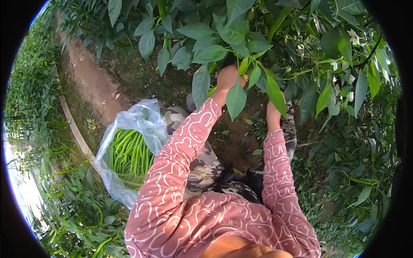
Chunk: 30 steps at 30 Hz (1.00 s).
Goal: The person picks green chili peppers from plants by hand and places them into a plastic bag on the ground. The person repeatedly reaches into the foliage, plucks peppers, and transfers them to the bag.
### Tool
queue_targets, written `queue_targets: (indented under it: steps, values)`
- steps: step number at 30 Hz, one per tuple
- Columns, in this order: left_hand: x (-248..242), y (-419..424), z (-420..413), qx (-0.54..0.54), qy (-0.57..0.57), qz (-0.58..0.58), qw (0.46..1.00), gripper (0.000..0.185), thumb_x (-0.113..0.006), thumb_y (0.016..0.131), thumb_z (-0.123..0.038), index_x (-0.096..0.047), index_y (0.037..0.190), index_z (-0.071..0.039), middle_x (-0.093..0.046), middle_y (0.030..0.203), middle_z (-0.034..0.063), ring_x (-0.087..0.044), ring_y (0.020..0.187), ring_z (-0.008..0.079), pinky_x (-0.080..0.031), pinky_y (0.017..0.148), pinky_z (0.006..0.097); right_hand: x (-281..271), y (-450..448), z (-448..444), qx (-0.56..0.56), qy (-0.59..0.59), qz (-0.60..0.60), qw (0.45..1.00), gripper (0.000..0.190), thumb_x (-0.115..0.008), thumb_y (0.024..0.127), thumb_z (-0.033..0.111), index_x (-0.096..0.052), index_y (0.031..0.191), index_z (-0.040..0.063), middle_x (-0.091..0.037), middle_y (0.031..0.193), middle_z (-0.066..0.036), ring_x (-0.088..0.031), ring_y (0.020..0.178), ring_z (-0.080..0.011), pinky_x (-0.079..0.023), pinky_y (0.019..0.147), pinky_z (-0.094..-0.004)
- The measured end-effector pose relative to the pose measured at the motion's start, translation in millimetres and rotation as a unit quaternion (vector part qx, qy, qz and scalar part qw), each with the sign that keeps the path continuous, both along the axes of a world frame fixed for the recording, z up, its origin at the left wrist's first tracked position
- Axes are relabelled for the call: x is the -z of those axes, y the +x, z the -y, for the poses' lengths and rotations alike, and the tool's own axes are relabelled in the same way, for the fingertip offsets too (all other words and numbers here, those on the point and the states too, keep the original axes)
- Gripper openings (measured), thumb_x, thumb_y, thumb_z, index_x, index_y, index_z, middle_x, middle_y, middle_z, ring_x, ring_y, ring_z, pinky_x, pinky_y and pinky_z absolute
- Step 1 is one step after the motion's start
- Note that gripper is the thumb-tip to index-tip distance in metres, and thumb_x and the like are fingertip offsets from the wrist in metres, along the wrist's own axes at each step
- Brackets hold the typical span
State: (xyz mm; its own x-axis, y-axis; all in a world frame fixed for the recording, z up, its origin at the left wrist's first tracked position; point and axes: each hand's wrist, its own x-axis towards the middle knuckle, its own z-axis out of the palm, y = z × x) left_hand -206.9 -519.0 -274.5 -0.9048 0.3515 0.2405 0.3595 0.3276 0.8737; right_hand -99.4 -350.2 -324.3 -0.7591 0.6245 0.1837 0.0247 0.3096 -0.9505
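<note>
My left hand [227, 79] reaches in under the leaves of a pepper plant [235, 34], beside a green pepper [244, 66]. Leaves cover part of the fingers, so a hold on the pepper cannot be made out. Lower right of it, my right hand [275, 108] is among the leaves too, its fingers mostly hidden. A clear plastic bag [106, 154] stands open at my left side, and many long green peppers [130, 154] lie inside it.
Dense pepper plants [348, 161] with white flowers grow on the right. More plants [77, 213] stand at the lower left. A pale hose or strip [72, 119] runs along the bare soil path [90, 77]. My camouflage-clad legs are bent beneath my arms.
</note>
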Motion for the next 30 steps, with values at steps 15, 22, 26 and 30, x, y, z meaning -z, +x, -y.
queue_targets:
  steps: [15, 22, 26, 30]
  values:
    - [6.5, -5.4, -15.8, 0.091, -0.093, 0.102, 0.986, 0.029, -0.07, 0.073, -0.012, -0.061, 0.095, 0.005, -0.063, 0.078, 0.0051, -0.056, 0.067, 0.012, -0.047, 0.063, 0.0281, 2.7, -67.6, -103.5, -0.074, 0.215, 0.079, 0.971, 0.039, -0.049, 0.089, 0.028, -0.049, 0.117, 0.001, -0.057, 0.107, -0.017, -0.054, 0.098, -0.0295, -0.044, 0.08, -0.038]
    - [-9.3, -19.3, -23.4, 0.08, 0.126, 0.129, 0.98, 0.016, -0.065, 0.078, -0.015, -0.061, 0.086, -0.002, -0.063, 0.079, 0.0043, -0.059, 0.072, 0.0164, -0.045, 0.065, 0.0299, -76.3, -43.4, -99.0, -0.1, 0.159, 0.087, 0.978, 0.035, -0.05, 0.089, 0.026, -0.051, 0.114, 0.001, -0.058, 0.105, -0.016, -0.056, 0.094, -0.0278, -0.045, 0.077, -0.0371]
    - [-22.1, -12.8, -26.7, 0.113, 0.226, 0.175, 0.952, 0.013, -0.066, 0.076, -0.008, -0.059, 0.084, -0.001, -0.061, 0.072, 0.0066, -0.058, 0.059, 0.0148, -0.046, 0.053, 0.0273, -100.8, -28.9, -100.6, -0.094, 0.145, 0.088, 0.981, 0.033, -0.05, 0.089, 0.025, -0.052, 0.113, 0.002, -0.059, 0.103, -0.015, -0.056, 0.092, -0.0268, -0.045, 0.075, -0.0365]
    - [-25.3, -7.8, -27.4, 0.086, 0.208, 0.183, 0.957, 0.011, -0.066, 0.077, -0.008, -0.058, 0.082, -0.002, -0.06, 0.071, 0.0062, -0.057, 0.055, 0.0156, -0.046, 0.051, 0.0277, -111.5, -20.1, -105.0, -0.08, 0.142, 0.089, 0.983, 0.031, -0.05, 0.089, 0.023, -0.053, 0.111, 0.002, -0.059, 0.102, -0.014, -0.057, 0.09, -0.0258, -0.046, 0.073, -0.036]
